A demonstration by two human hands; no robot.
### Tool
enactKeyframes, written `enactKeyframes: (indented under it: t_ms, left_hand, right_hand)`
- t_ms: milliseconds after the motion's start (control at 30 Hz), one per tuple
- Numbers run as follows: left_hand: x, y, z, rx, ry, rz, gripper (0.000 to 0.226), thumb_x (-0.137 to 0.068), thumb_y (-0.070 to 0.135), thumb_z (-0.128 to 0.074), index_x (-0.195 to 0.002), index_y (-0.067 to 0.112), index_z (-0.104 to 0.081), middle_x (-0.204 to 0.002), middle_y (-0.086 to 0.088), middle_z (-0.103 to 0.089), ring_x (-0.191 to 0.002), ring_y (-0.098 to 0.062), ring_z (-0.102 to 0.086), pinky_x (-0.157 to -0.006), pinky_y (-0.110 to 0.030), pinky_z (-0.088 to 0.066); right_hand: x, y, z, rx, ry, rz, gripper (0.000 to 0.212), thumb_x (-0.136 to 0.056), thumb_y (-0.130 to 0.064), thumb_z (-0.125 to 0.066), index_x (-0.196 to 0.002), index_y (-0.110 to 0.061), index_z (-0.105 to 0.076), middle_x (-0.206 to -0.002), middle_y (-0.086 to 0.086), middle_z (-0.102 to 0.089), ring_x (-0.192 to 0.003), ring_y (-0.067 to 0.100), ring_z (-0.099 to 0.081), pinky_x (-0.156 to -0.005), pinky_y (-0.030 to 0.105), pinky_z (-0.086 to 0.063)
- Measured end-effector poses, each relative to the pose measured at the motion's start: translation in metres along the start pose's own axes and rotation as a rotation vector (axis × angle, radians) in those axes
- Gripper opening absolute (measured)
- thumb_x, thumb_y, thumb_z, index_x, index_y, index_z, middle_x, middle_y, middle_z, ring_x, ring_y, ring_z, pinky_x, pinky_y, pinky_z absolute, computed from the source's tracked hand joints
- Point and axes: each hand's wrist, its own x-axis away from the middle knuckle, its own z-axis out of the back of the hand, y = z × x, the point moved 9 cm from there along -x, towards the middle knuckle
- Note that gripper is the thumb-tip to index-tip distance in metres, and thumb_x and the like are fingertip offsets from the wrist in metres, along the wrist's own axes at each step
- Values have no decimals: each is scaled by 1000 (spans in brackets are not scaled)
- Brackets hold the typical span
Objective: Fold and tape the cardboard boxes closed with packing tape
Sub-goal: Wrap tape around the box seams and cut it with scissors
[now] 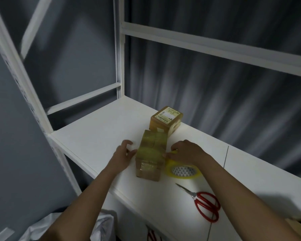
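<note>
Right now the near cardboard box (150, 158) sits on the white shelf top (97, 133), lengthways away from me, already banded with glossy yellowish tape across its top and down its near end. I keep it close to the front edge so both arms reach it without stretching. My left hand (124, 153) is against the box's left side, thumb touching the cardboard and fingers loosely curled above the shelf, gripping nothing; I judge it is there simply to brace the box so it will not slide when I pull from the other side. My right hand (182, 151) is at the box's right flank, fingertips pinching a strip of tape (171, 153) that runs down to the tape roll (183, 171) lying flat just beside the box. Holding the strip taut and low seems meant to lay it smoothly over the edge (slack tape wrinkles and sticks to itself).

The second box (166, 120) stands just beyond, touching or nearly touching the first one's far end, with a printed label on top; it looks sealed and is parked out of my working space. The red-handled scissors (203, 201) lie nearer me on the right, blades pointing toward the roll, within easy reach for cutting the strip once it is pressed down.
</note>
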Motion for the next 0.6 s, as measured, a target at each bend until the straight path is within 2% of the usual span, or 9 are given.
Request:
enactKeyframes:
  t_ms: [67, 100, 200, 267, 333, 400, 500, 567, 600]
  left_hand:
    - [-2, 14, 24, -24, 135, -58, 37, -87, -9, -49, -119, 9, -53, -100, -14, -53, -75, -12, -54, -65, -9, -40]
    - [0, 21, 32, 16, 188, -64, 36, -89, -8, -48, -121, 6, -55, -110, -15, -55, -87, -17, -57, -74, -9, -41]
    - [17, 44, 16, 232, 95, 19, 36, -100, 19, -42, -134, 9, -49, -134, -2, -52, -120, -13, -50, -95, -14, -36]
    - [32, 53, -16, 468, -86, 99, 45, -101, 27, -38, -145, 21, -32, -134, 8, -47, -109, -3, -53, -82, -7, -43]
    - [38, 45, -36, 645, -149, 160, 51, -101, 20, -39, -146, 28, -17, -126, 13, -45, -92, 5, -54, -64, -4, -46]
    - [35, 32, -44, 746, -206, 191, 59, -98, 28, -46, -149, 22, -17, -134, 10, -41, -100, 2, -53, -71, -7, -49]
    - [36, 25, -48, 734, -385, 214, 96, -76, 67, -59, -150, 19, -22, -147, 0, -41, -126, -8, -48, -106, -26, -39]
    - [38, 26, -48, 561, -440, 217, 88, -85, 66, -45, -151, 18, -12, -154, -2, -28, -137, -12, -33, -114, -28, -24]
    - [33, 25, -43, 381, -375, 171, 79, -93, 60, -34, -152, 17, -3, -158, -2, -14, -144, -15, -19, -116, -29, -15]
  right_hand:
    - [0, -1, -2, -5, -5, -3, 51, -87, -66, -43, -108, -25, -64, -107, -4, -64, -87, 13, -56, -73, 24, -40]
    - [0, -1, -3, -7, -11, -7, 50, -87, -66, -43, -108, -26, -65, -106, -4, -64, -87, 13, -57, -72, 24, -40]
    - [1, 4, -5, -26, -18, -33, 48, -87, -66, -44, -108, -28, -64, -106, -4, -64, -86, 13, -55, -72, 24, -39]
    - [2, 4, -4, -35, -14, -40, 47, -87, -65, -44, -109, -28, -64, -107, -4, -63, -85, 12, -54, -72, 24, -39]
    - [1, 1, -5, -42, -10, -34, 47, -88, -64, -44, -110, -28, -64, -107, -3, -64, -85, 13, -55, -71, 24, -39]
    - [2, -1, -4, -48, 0, -29, 47, -89, -64, -43, -110, -27, -64, -106, -3, -64, -84, 13, -55, -71, 24, -40]
    - [3, -2, -4, -55, 8, -29, 49, -88, -65, -43, -110, -27, -64, -106, -4, -64, -84, 13, -55, -71, 24, -41]
    - [5, -3, -6, -52, 10, -28, 49, -89, -65, -42, -109, -26, -65, -105, -4, -64, -84, 12, -55, -73, 24, -42]
    - [5, -4, -6, -57, 12, -30, 49, -89, -65, -42, -108, -26, -65, -105, -4, -65, -84, 12, -56, -73, 24, -42]
